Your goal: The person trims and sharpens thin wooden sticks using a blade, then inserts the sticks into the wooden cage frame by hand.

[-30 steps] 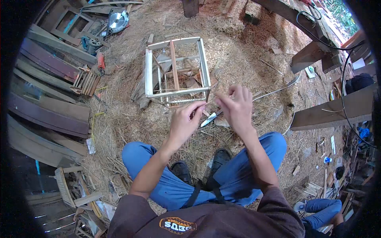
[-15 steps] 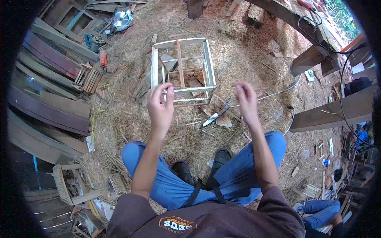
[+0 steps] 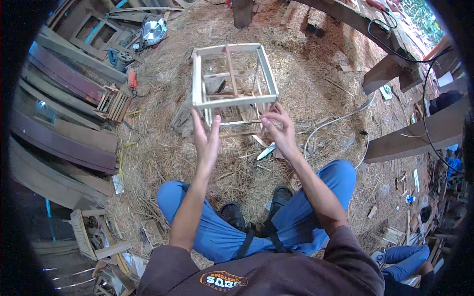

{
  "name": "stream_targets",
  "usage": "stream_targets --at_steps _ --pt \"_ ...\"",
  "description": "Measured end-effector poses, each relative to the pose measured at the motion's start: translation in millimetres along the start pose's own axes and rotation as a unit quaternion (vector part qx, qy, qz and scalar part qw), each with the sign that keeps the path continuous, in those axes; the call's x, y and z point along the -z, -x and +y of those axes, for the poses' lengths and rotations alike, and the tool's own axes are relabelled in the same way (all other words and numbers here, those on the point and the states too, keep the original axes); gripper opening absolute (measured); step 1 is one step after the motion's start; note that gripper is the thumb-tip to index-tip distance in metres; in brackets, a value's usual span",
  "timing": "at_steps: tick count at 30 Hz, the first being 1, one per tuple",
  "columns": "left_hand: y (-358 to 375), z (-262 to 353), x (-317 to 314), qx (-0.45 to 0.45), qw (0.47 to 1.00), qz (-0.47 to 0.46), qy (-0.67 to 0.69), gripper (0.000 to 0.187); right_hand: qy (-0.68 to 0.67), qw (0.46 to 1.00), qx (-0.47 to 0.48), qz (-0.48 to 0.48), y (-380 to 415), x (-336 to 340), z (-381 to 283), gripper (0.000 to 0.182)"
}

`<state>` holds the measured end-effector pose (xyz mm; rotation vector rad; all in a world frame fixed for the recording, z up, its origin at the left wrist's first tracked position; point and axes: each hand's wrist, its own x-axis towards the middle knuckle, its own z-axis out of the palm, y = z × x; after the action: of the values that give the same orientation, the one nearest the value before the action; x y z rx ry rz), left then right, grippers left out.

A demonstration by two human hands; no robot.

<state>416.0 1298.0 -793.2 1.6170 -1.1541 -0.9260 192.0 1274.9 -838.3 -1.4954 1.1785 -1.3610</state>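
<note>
A box-shaped frame of pale wooden strips (image 3: 237,102), with one reddish strip (image 3: 231,71) across its top, stands tilted in front of me. My left hand (image 3: 206,138) is at its near left corner, thumb and fingers gripping the frame's side. At the near right corner my right hand (image 3: 280,130) pinches the frame, thumb inward. Just below the frame, a knife-like tool with a pale blade (image 3: 266,151) lies on the straw, partly hidden near my right hand.
Curved planks (image 3: 64,103) line the left side. A circular saw (image 3: 153,30) and a red-orange tool (image 3: 132,79) lie at upper left. Thick beams (image 3: 419,135) and a black cable cross the right. Another person's legs (image 3: 405,261) show at lower right.
Both hands have moved in from beside the frame and taken hold of its near corners. The frame is lifted and shifted slightly right, partly covering the knife-like tool.
</note>
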Motion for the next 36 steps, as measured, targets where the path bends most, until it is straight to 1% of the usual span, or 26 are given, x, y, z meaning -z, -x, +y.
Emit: stream_targets --at_steps 1,4,5,6,7,9,10,12,13,14,15,16,17,18,19,22,25,28,29,31,32,33,34,35,36 --pt "-1 7 2 -0.046 0.999 0.008 -0.012 0.087 -0.014 1.0 -0.019 -0.011 -5 5 -9 0.017" --pt "-16 6 15 -0.218 0.975 0.029 -0.002 0.087 -0.127 0.992 -0.01 -0.018 -15 11 -30 0.018" --pt "-17 9 16 -0.251 0.967 0.028 0.028 0.087 -0.19 0.981 -0.024 -0.025 -15 13 -42 0.018" --pt "-16 11 17 -0.283 0.957 0.026 0.059 0.086 -0.191 0.981 -0.021 -0.023 -16 16 -49 0.018" --pt "-17 9 17 -0.296 0.953 0.018 0.058 0.087 -0.192 0.981 -0.018 -0.02 -17 21 -53 0.018" --pt "-11 13 16 -0.288 0.955 -0.006 0.07 0.088 -0.201 0.979 -0.025 -0.009 -17 25 -62 0.017" --pt "-9 14 13 -0.284 0.956 -0.02 0.075 0.089 -0.197 0.979 -0.039 -0.02 -17 26 -65 0.017" --pt "-10 0 1 -0.246 0.962 -0.026 0.119 0.083 -0.189 0.979 -0.071 -0.041 -16 29 -67 0.017" --pt "-9 -5 -5 -0.221 0.966 -0.025 0.129 0.082 -0.162 0.981 -0.101 -0.042 -14 28 -59 0.021" --pt "-8 -10 -9 -0.197 0.97 -0.024 0.139 0.081 -0.139 0.983 -0.119 -0.029 -12 25 -44 0.02" --pt "-6 -10 -13 -0.186 0.975 -0.029 0.118 0.078 -0.116 0.984 -0.136 -0.017 -10 22 -27 0.019" --pt "-10 -18 -14 -0.184 0.974 -0.035 0.128 0.077 -0.093 0.984 -0.153 -0.006 -11 19 -22 0.018" --pt "-16 -34 -17 -0.182 0.973 -0.04 0.139 0.076 -0.101 0.981 -0.165 -0.01 -11 18 -17 0.018" --pt "-18 -34 -18 -0.18 0.971 -0.045 0.149 0.075 -0.11 0.978 -0.178 -0.013 -11 17 -15 0.018" --pt "-17 -36 -22 -0.163 0.968 -0.039 0.185 0.072 -0.087 0.978 -0.186 -0.025 -10 16 -9 0.017" --pt "-15 -37 -30 -0.122 0.972 -0.039 0.195 0.068 0.0 0.982 -0.191 -0.002 -3 9 13 0.02" --pt "-23 -56 -43 -0.133 0.977 -0.042 0.164 0.065 0.024 0.976 -0.216 0.006 3 11 36 0.023" --pt "-26 -63 -48 -0.137 0.985 -0.036 0.095 0.062 0.051 0.973 -0.224 0.024 11 19 42 0.026" --pt "-27 -64 -51 -0.143 0.985 -0.035 0.088 0.062 0.045 0.975 -0.211 0.059 10 21 43 0.026" --pt "-29 -61 -56 -0.154 0.985 -0.029 0.075 0.063 0.086 0.977 -0.179 0.074 11 24 40 0.025" --pt "-27 -60 -57 -0.137 0.987 -0.033 0.071 0.063 0.105 0.978 -0.162 0.081 11 23 38 0.024" --pt "-19 -43 -58 -0.118 0.99 -0.037 0.067 0.062 0.171 0.977 -0.064 0.106 13 21 14 0.021" --pt "-14 -34 -58 -0.1 0.992 -0.038 0.064 0.062 0.166 0.98 -0.044 0.1 13 21 8 0.02" --pt "-17 -45 -61 -0.131 0.99 -0.03 0.033 0.06 0.161 0.982 -0.025 0.092 12 20 6 0.02" --pt "-17 -45 -60 -0.136 0.989 -0.04 0.035 0.06 0.155 0.984 -0.007 0.086 14 19 4 0.019"
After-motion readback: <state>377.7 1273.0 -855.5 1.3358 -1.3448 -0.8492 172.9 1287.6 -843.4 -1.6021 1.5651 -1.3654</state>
